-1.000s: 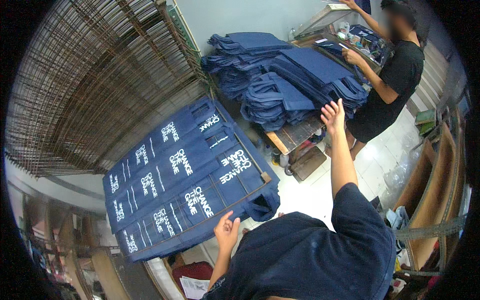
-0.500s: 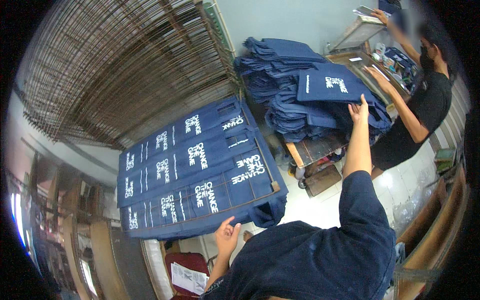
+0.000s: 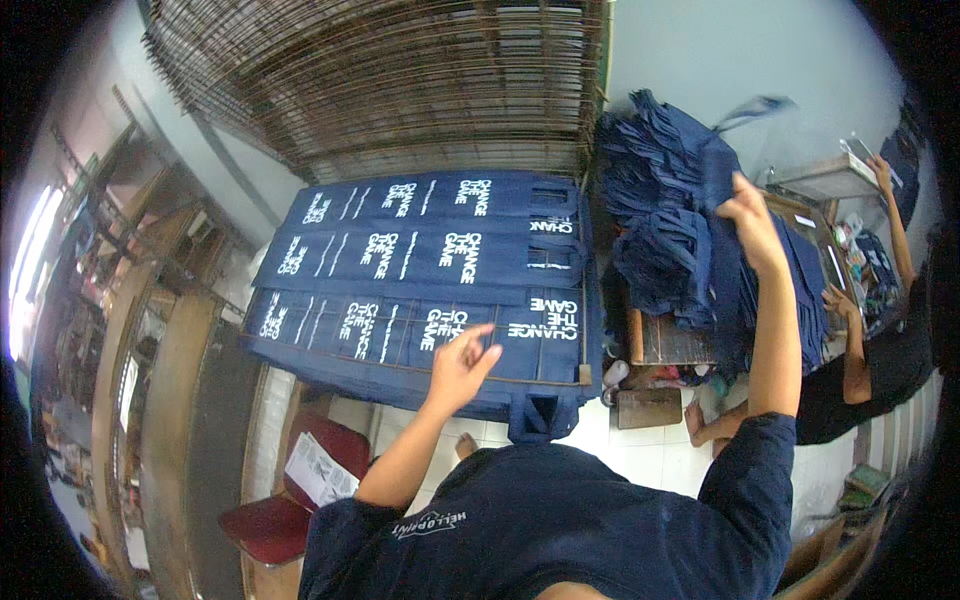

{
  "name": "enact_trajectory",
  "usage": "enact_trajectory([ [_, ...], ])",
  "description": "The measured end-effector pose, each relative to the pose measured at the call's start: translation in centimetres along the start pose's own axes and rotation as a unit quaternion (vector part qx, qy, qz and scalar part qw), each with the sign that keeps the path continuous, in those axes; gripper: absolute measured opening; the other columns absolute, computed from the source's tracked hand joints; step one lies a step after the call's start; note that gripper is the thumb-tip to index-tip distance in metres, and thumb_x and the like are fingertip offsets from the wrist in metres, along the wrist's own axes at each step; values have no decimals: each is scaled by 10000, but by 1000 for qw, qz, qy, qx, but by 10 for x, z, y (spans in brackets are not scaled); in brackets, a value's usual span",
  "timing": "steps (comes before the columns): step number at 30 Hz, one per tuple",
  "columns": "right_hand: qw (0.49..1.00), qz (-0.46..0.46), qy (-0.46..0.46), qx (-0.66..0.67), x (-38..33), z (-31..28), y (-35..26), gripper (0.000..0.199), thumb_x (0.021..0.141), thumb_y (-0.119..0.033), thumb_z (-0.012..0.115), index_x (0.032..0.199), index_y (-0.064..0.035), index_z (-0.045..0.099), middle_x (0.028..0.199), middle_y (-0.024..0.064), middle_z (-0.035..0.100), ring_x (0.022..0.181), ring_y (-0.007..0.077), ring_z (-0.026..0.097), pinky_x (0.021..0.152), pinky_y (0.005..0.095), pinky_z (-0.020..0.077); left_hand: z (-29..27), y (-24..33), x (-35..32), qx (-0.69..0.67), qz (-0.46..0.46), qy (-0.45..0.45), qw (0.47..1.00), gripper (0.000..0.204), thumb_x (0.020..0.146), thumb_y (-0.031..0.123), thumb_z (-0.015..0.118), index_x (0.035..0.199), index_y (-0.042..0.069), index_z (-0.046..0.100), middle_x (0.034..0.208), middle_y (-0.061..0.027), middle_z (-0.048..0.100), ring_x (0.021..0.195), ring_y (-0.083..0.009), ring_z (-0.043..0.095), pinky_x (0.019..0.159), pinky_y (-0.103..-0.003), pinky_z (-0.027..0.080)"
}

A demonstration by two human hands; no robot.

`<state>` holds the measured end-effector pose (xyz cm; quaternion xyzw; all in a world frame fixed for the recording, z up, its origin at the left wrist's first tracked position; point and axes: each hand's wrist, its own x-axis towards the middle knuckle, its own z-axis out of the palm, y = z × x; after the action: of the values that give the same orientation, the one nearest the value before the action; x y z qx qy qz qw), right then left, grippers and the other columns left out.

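Note:
My right hand (image 3: 757, 225) grips the edge of a dark blue cloth bag (image 3: 714, 172), which is turned nearly edge-on, with a blurred strip at its top. It is lifted at a pile of similar blue bags (image 3: 668, 232) on a low wooden table. My left hand (image 3: 462, 368) is empty, thumb and forefinger apart, above the near row of printed blue bags (image 3: 385, 325). Those bags lie overlapping in rows with white lettering on them, under a thin wire rack frame (image 3: 586, 375) along the near side. A bag handle (image 3: 541, 412) hangs over the near right corner.
A tall stack of wire racks (image 3: 400, 90) rises behind the bags. At the right, a co-worker's hand (image 3: 840, 303) rests near a printing frame (image 3: 825, 180). A red chair (image 3: 262, 528) with papers (image 3: 318, 470) stands at the near left. Wooden shelving (image 3: 170, 400) lines the left.
The view has swung right. My right hand has raised a bag from the pile and turned it edge-on. My left hand has moved from the near edge to above the laid-out bags.

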<state>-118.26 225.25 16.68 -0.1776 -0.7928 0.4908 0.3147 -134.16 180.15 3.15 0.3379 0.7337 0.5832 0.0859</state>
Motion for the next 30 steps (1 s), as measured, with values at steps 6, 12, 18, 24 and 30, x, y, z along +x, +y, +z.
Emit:
enact_trajectory([
  [6,924,-117,-351,-99,-45,102,-152,601,708,43,489,1301,67,394,1246,134,516,1175,156,447,1012,284,328,-5,-26,55,-131,-16,-20,991,761,779,235,725,1390,88,295,1182,-131,464,1081,-213,460,821,-317,446],
  [12,934,-146,-315,-90,-25,120,-145,602,794,-5,561,1357,7,347,1387,150,385,1279,245,371,1062,368,272,-21,-4,60,-310,31,-24,950,769,803,282,695,1401,46,273,1334,-122,430,1210,-208,418,976,-336,377],
  [18,969,-105,-206,-87,-3,175,-149,584,816,-17,567,1366,-88,384,1154,72,524,1036,163,514,920,294,399,-57,32,51,-332,-27,81,939,349,913,300,559,1079,-6,571,995,-54,622,847,-134,594,756,-285,483],
  [24,990,-15,114,81,-49,215,-63,462,857,-352,583,1233,-93,510,824,-38,548,697,53,480,578,201,337,-116,45,84,-335,48,154,928,331,962,312,464,890,19,601,788,24,589,715,-53,513,631,-240,424],
  [30,883,369,-59,285,-178,418,-26,571,815,-633,491,1114,-147,513,854,-14,539,795,175,538,668,354,382,-232,29,136,-264,88,221,935,380,956,357,464,776,41,570,654,50,507,610,-55,445,543,-251,382],
])
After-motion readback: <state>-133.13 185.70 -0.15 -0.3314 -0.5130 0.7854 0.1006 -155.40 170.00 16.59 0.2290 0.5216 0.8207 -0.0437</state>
